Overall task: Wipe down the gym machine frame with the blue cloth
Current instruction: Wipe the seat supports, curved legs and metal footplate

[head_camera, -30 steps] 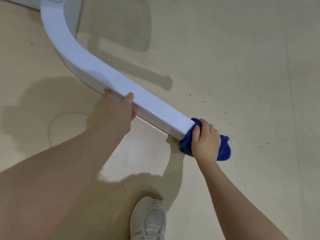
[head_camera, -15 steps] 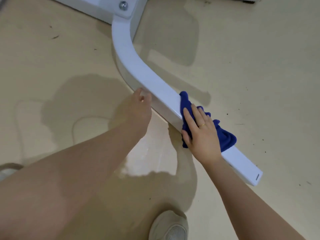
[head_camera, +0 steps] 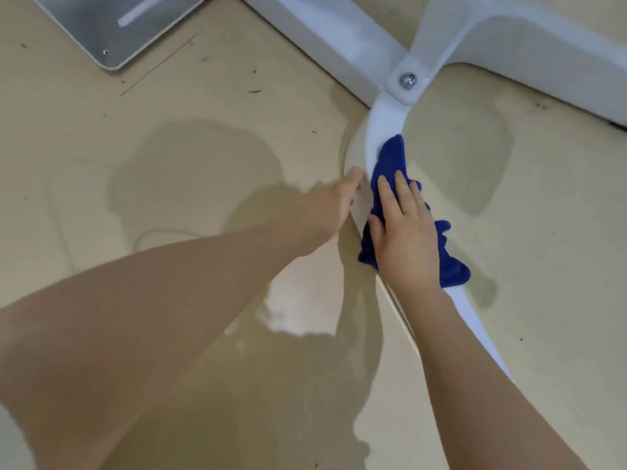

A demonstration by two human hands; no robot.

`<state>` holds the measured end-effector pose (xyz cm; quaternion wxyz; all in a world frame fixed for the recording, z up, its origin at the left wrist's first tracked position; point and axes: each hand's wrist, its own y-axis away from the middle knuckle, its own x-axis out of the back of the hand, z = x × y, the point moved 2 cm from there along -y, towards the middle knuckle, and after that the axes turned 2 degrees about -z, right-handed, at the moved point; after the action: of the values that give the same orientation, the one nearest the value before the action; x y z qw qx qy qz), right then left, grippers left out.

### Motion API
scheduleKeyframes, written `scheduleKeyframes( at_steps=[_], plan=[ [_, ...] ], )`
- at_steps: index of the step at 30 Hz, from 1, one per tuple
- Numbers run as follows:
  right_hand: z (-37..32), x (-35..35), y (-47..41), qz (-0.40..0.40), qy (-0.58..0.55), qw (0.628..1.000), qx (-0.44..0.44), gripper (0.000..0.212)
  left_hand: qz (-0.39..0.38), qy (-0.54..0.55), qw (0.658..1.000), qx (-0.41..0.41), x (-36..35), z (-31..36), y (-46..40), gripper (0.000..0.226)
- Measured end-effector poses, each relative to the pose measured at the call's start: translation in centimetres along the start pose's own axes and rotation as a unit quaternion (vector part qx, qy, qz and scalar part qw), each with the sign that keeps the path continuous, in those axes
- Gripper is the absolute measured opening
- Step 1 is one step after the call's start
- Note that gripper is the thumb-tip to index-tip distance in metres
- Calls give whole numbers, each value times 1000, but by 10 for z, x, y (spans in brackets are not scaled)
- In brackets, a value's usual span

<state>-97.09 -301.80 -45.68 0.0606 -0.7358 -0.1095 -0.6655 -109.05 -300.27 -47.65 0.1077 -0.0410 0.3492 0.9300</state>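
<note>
A white curved frame leg point(head_camera: 385, 125) of the gym machine runs along the floor from a bolted joint point(head_camera: 408, 80) at the upper right down toward the lower right. The blue cloth point(head_camera: 390, 161) lies draped over the curve of the leg. My right hand point(head_camera: 405, 232) presses flat on the cloth with straight fingers. My left hand point(head_camera: 334, 206) rests against the left side of the leg, just beside the cloth; its fingertips are partly hidden.
White frame beams point(head_camera: 325, 32) cross the top of the view and meet at the bolt. A grey metal plate point(head_camera: 112, 25) lies on the beige floor at the upper left. Shadows and a shiny patch point(head_camera: 295, 310) mark the floor between my arms.
My right hand has slid the cloth up the leg from its free end toward the bolted joint. My left hand moved up along the leg too. The view has shifted forward.
</note>
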Motion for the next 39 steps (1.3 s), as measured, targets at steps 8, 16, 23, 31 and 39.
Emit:
scheduleKeyframes(
  at_steps=[8, 16, 23, 31, 39],
  plan=[
    [2, -4, 20, -101, 158, 978, 87, 106, -95, -11, 995, 6, 10, 5, 4, 55],
    [-31, -13, -66, -131, 211, 965, 90, 60, -72, -90, 992, 58, 84, 58, -34, 67],
    [-52, 11, -61, -347, 381, 836, 190, 52, -84, -111, 989, 43, 144, 115, -2, 67],
    [-60, 25, -108, -296, 326, 888, 133, 36, -71, -64, 994, 51, 170, 114, -9, 64],
    [-71, 0, -166, -311, 416, 847, 114, 32, 0, 65, 997, 49, 161, 89, -41, 52]
  ],
)
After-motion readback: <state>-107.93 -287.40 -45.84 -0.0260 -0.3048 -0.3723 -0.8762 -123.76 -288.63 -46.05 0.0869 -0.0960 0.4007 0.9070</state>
